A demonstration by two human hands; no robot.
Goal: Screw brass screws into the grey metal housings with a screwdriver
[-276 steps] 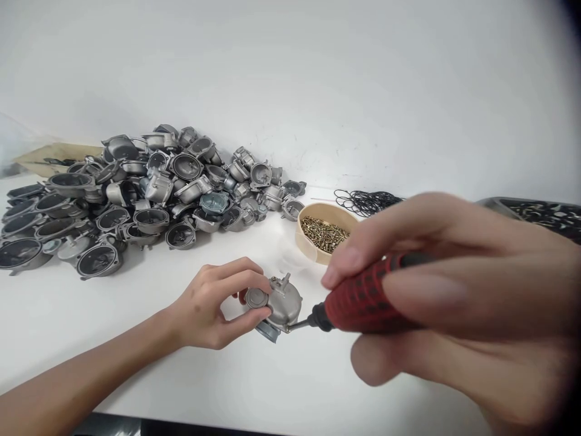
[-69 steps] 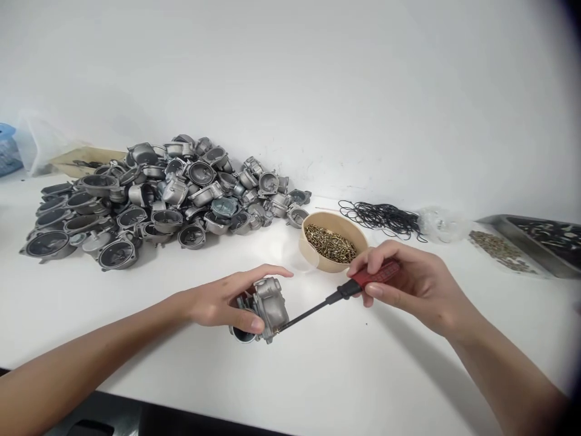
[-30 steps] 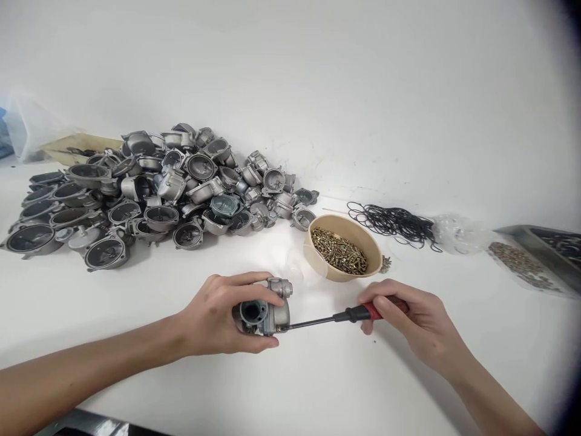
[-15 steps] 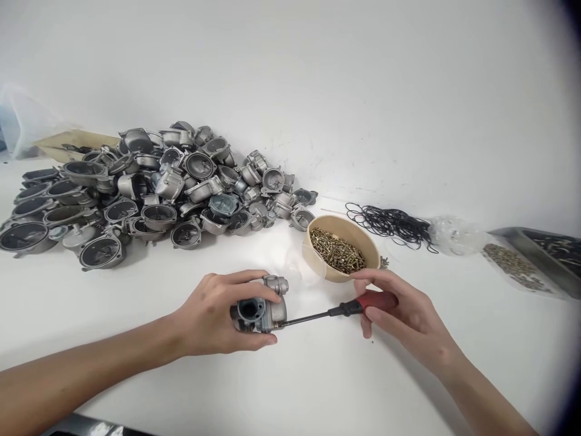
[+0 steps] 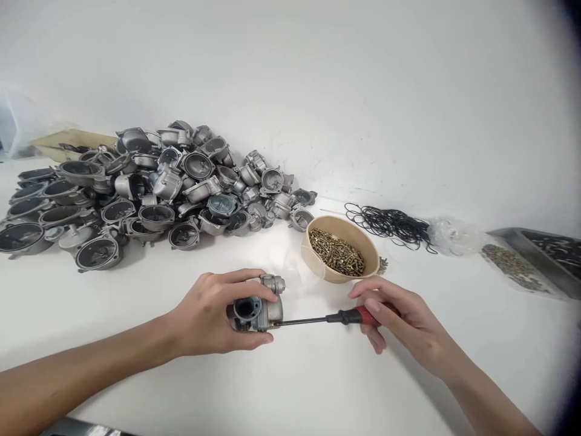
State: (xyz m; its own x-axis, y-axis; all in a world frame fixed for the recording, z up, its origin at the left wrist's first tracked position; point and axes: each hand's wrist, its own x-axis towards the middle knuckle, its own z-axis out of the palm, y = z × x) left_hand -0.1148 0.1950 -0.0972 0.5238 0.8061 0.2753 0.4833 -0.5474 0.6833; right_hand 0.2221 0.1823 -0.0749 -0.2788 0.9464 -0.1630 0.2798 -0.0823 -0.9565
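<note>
A small grey metal carburetor (image 5: 273, 307) is gripped in my left hand (image 5: 213, 312), thumb below and fingers over the top. Its round bore faces up toward me, and a bowl-shaped part points right. My right hand (image 5: 399, 321) is closed round the red and black handle of a screwdriver (image 5: 345, 316). The shaft lies nearly level, and its tip meets the lower right edge of the carburetor, at a small brass-coloured screw. My right index finger is partly stretched out above the handle.
Grey metal float bowls (image 5: 157, 215) lie heaped at the back left. Behind my hands stands a tan bowl (image 5: 374, 257) full of brass-coloured screws (image 5: 338, 251). Black rubber rings (image 5: 390, 224), a clear plastic bag (image 5: 456, 236), small parts (image 5: 512, 266) and a grey tray (image 5: 535, 260) sit to the right.
My right thumb and fingers have shifted round the screwdriver handle, with the thumb now higher. The screwdriver lies slightly more level, its tip still at the carburetor. My left hand keeps its grip.
</note>
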